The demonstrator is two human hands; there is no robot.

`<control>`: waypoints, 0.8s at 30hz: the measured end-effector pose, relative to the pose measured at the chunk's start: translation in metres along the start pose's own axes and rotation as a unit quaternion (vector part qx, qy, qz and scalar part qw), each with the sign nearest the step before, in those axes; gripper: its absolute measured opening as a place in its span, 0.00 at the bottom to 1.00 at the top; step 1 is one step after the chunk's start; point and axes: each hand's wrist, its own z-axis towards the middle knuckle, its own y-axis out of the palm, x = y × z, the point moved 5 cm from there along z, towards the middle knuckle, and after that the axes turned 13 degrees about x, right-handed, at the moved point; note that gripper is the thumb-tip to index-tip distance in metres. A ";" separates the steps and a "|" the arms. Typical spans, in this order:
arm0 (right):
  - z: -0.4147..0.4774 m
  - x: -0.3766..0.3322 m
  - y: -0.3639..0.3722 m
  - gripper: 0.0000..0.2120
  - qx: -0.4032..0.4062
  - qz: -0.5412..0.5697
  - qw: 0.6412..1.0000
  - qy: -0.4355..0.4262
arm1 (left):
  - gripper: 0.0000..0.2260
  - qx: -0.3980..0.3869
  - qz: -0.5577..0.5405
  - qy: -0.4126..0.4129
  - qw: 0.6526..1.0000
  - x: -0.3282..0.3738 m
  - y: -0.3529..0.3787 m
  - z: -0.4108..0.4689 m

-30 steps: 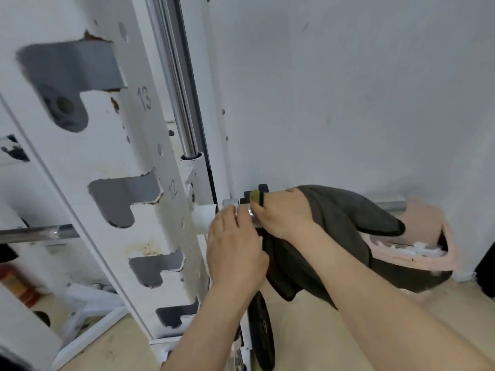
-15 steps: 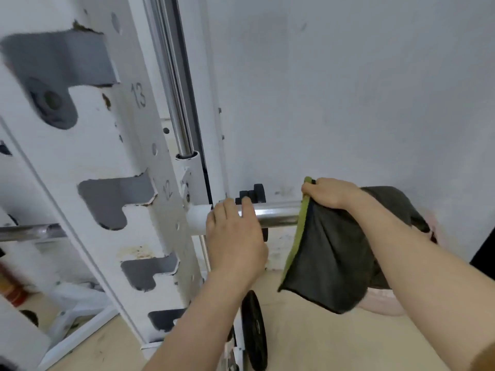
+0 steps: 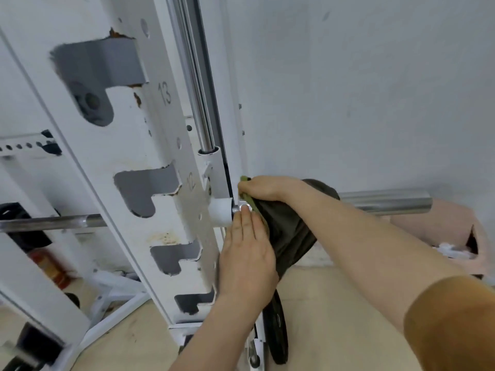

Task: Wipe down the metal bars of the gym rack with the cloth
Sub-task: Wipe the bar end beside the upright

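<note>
In the head view, much of the horizontal chrome bar point(image 3: 385, 202) is hidden: the dark cloth point(image 3: 289, 231) with its green edge drapes over its middle, and only the bare right end and a small shiny stub beside the white collar point(image 3: 221, 211) show. The cloth's lower folds pass behind the left hand point(image 3: 247, 253) and the right forearm, so its full shape cannot be made out. The right hand point(image 3: 263, 188) sits on top of the bar at the cloth's left edge, fingers curled down and pinching the green hem; how far they wrap round the bar is hidden. The left hand lies just below and nearer, fingers straight and together, tips touching the stub of bar and the cloth's edge, flat against it, gripping nothing that can be seen. The white rack upright point(image 3: 150, 183) with grey notches stands to the left, a vertical chrome rod point(image 3: 195, 76) just behind it. A black weight plate point(image 3: 278, 325) is partly covered by the left wrist, and a pink object point(image 3: 434, 226) at far right is cut off by the frame.
</note>
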 end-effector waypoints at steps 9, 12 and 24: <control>-0.049 0.079 -0.031 0.22 0.262 -0.222 0.939 -0.013 | 0.35 0.020 -0.022 -0.003 1.000 0.006 -0.013 0.025; -0.091 0.094 -0.012 0.15 0.403 -0.240 0.877 -0.104 | 0.36 -0.004 -0.012 0.021 1.000 0.017 0.003 0.037; -0.126 0.215 -0.041 0.23 0.524 0.694 0.370 0.327 | 0.36 -0.021 0.016 0.027 0.999 0.025 0.006 0.034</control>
